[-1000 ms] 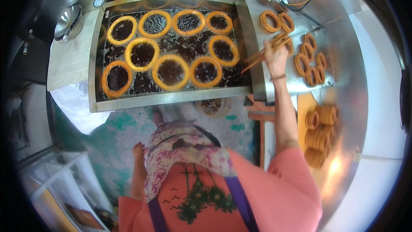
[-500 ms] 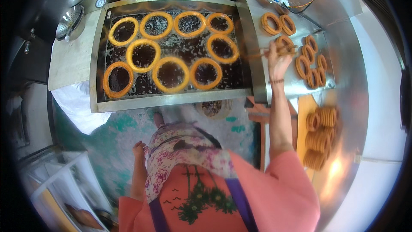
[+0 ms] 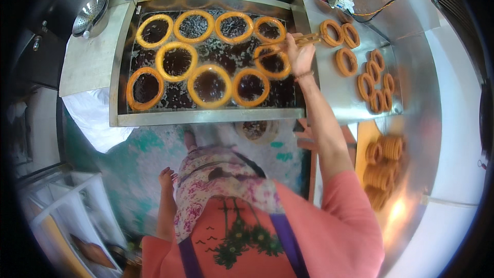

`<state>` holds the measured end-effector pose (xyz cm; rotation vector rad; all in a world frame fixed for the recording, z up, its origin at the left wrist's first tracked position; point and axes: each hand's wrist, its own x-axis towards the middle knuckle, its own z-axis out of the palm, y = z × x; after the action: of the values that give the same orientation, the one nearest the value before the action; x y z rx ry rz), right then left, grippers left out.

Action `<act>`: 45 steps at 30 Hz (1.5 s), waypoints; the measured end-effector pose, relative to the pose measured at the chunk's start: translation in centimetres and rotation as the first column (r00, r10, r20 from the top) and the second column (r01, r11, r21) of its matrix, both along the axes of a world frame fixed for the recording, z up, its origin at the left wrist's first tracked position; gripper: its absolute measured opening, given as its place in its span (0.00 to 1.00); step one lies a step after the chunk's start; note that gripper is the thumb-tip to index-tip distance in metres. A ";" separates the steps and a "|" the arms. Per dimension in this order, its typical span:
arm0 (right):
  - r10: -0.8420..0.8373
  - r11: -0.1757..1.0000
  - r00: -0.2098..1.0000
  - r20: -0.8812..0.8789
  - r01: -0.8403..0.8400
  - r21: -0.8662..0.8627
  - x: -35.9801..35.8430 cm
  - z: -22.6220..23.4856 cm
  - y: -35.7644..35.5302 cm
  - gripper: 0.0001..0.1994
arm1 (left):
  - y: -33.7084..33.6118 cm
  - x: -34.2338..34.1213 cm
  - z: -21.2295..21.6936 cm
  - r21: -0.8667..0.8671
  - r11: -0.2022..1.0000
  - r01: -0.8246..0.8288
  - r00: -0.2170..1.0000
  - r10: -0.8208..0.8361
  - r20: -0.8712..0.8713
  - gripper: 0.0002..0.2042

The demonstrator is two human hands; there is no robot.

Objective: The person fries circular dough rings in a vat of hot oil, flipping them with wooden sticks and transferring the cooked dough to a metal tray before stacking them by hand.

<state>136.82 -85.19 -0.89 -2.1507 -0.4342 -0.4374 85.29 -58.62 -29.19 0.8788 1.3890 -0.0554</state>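
Note:
My right hand [image 3: 301, 54] is closed around long wooden chopsticks [image 3: 309, 39] above the right end of the fryer. The chopstick tips reach left over a golden dough ring [image 3: 273, 70] floating in the dark oil. Several other dough rings [image 3: 176, 62] float there, some pale golden, some browner. To the right of my hand, browned rings [image 3: 346, 62] rest on the metal draining tray [image 3: 329, 85]. My left hand [image 3: 168, 177] hangs low by my apron, fingers loosely apart, holding nothing.
The fryer's metal rim [image 3: 206, 118] crosses in front of me. A steel strainer [image 3: 90, 16] sits at the far left above a white cloth [image 3: 98, 123]. Stacked brown rings [image 3: 383, 170] stand at the lower right. Wires hang near a white fitting [image 3: 341, 1]. A round container [image 3: 256, 129] is below the fryer.
My right hand has moved left with the chopsticks, from the draining tray to over the fryer's right end. The ring it was at now lies on the tray, released. The view has shifted slightly.

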 end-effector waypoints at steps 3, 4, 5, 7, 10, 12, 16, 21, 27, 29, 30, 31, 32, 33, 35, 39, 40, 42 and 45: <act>0.031 1.000 0.997 -0.064 -0.031 0.001 -0.8 1.4 -0.3 0.09 | -0.6 -0.4 0.3 0.006 1.000 0.020 1.000 -0.019 -0.016 0.19; 0.016 1.000 0.994 -0.104 -0.014 0.016 -1.1 1.8 -0.3 0.09 | -0.7 -0.6 0.0 -0.003 1.000 0.014 1.000 -0.014 -0.020 0.19; 0.000 1.000 0.990 -0.143 0.004 0.030 -1.5 2.3 -0.2 0.09 | -0.7 -0.9 -0.3 -0.012 1.000 0.009 1.000 -0.010 -0.024 0.19; -0.009 0.998 0.983 -0.185 0.021 0.063 -2.0 2.7 -0.4 0.09 | -0.7 -0.8 -0.4 -0.027 1.000 0.001 1.000 -0.001 -0.020 0.19; 0.001 0.994 0.980 -0.199 0.021 0.105 -2.3 2.5 -1.0 0.09 | -0.4 -0.1 0.4 -0.036 0.999 0.000 1.000 0.000 -0.010 0.19; -0.001 0.993 0.977 -0.212 0.026 0.114 -2.3 2.4 -1.4 0.09 | -0.2 0.9 1.0 -0.025 1.000 0.013 1.000 -0.013 -0.017 0.19; -0.006 0.993 0.976 -0.216 0.031 0.112 -3.3 3.2 -1.4 0.09 | 0.2 1.5 1.3 0.002 1.000 0.021 1.000 -0.021 0.003 0.18; -0.016 0.998 0.981 -0.193 0.028 0.061 -3.3 2.7 -2.2 0.10 | 0.5 1.5 1.8 0.034 0.997 0.072 0.997 -0.072 -0.020 0.17; -0.016 0.996 0.978 -0.208 0.034 0.082 -4.3 3.0 -2.2 0.09 | 0.9 0.5 1.0 0.018 0.999 0.031 0.999 -0.031 -0.020 0.17; -0.025 0.998 0.984 -0.177 0.034 0.052 -4.1 2.2 -2.8 0.10 | 0.9 0.2 1.2 0.032 0.996 0.082 0.997 -0.082 0.002 0.16; -0.025 0.999 0.987 -0.160 0.032 0.038 -3.9 1.9 -2.9 0.10 | 1.0 0.0 1.3 0.042 0.994 0.103 0.994 -0.104 0.014 0.16; -0.019 0.998 0.986 -0.163 0.029 0.057 -4.0 2.2 -2.6 0.10 | 1.2 -0.2 1.0 0.046 0.992 0.120 0.993 -0.121 0.013 0.16; -0.014 0.997 0.986 -0.165 0.026 0.075 -4.7 2.5 -2.4 0.11 | 1.3 -0.7 0.4 0.050 0.989 0.137 0.990 -0.138 0.012 0.16; -0.007 0.995 0.987 -0.162 0.022 0.093 -5.2 2.9 -2.1 0.11 | 1.5 -0.8 -0.2 0.054 0.987 0.153 0.988 -0.154 0.017 0.16; 0.015 0.990 0.983 -0.182 0.011 0.142 -5.5 2.9 -2.7 0.11 | 1.4 -0.7 -0.8 0.085 0.976 0.199 0.980 -0.200 0.002 0.16; 0.022 0.984 0.982 -0.189 0.012 0.178 -6.2 2.6 -3.1 0.10 | 1.3 -0.7 -0.6 0.099 0.972 0.212 0.977 -0.211 -0.022 0.16; 0.024 0.975 0.976 -0.217 0.026 0.223 -6.5 2.7 -2.9 0.09 | 1.3 -0.5 -0.4 0.087 0.979 0.187 0.982 -0.186 -0.017 0.16; 0.001 0.983 0.979 -0.204 0.036 0.180 -7.1 3.1 -2.9 0.08 | 1.3 -0.1 -0.1 0.074 0.986 0.148 0.989 -0.148 -0.006 0.16; -0.044 0.994 0.983 -0.177 0.060 0.087 -6.9 2.4 -3.6 0.08 | 1.1 0.0 0.3 0.072 0.990 0.120 0.993 -0.120 0.002 0.16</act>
<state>129.97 -88.77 1.50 -2.0937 -0.2546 -0.2879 85.30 -57.54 -28.88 1.0208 1.3377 -0.0952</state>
